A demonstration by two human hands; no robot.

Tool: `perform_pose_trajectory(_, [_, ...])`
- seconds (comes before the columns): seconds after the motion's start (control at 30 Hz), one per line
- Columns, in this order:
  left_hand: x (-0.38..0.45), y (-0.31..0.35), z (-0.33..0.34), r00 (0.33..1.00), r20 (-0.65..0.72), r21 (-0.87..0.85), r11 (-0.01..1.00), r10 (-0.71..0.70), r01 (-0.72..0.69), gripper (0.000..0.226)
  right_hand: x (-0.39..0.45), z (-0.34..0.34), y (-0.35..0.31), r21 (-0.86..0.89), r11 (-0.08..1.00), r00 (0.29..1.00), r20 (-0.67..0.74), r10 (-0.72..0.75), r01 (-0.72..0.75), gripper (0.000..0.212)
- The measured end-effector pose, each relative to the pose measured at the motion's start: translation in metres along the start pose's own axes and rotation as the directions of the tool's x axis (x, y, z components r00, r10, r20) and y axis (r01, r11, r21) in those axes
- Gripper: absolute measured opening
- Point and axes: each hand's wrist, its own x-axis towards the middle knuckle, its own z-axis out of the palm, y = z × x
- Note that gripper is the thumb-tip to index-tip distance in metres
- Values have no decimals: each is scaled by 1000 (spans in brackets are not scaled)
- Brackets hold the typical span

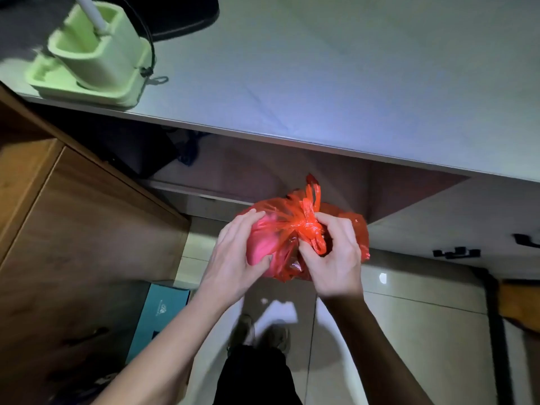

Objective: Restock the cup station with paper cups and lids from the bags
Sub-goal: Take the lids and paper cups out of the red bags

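Red plastic bag [292, 229], knotted at its top, is held in the air near the table [321, 68] edge: right hand [336, 258] pinches the knot, left hand [233, 258] cups its left side. Contents show only as pinkish shapes, unreadable. Far left, a green holder [90, 54] stands on the table.

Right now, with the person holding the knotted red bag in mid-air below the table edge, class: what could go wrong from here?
1. The right hand pinches the tight knot; pulling hard could tear the thin red bag.
2. The bag hangs over the tiled floor, held only by the left hand; if it rips or slips, its contents may spill there.
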Motion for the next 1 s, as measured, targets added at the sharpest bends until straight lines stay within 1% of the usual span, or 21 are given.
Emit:
perform_pose_trajectory(0.13, [-16,37,-10,1000,14,-6,1000,9,-9,77,-21,-34,-21,40,999,1000,-25,19,-18,42])
perform_pose_trajectory(0.4, [-32,99,-31,995,63,-1,997,82,-82,78,-38,-83,-60,20,1000,995,-98,13,-12,45])
perform_pose_trajectory(0.7, [-41,181,-69,958,26,-42,958,286,-285,72,-56,-150,-118,33,999,964,-266,17,-8,47])
perform_pose_trajectory(0.8, [-39,204,-78,927,51,-56,928,372,-369,70,-60,-169,-133,41,999,946,-323,25,-13,47])
perform_pose_trajectory(0.87, [-35,216,-83,899,81,-56,903,429,-426,72,-62,-181,-141,35,999,932,-361,26,-15,47])
perform_pose_trajectory(1.0, [-29,240,-87,865,91,-64,870,493,-489,72,-65,-205,-151,19,1000,897,-441,19,-12,47])
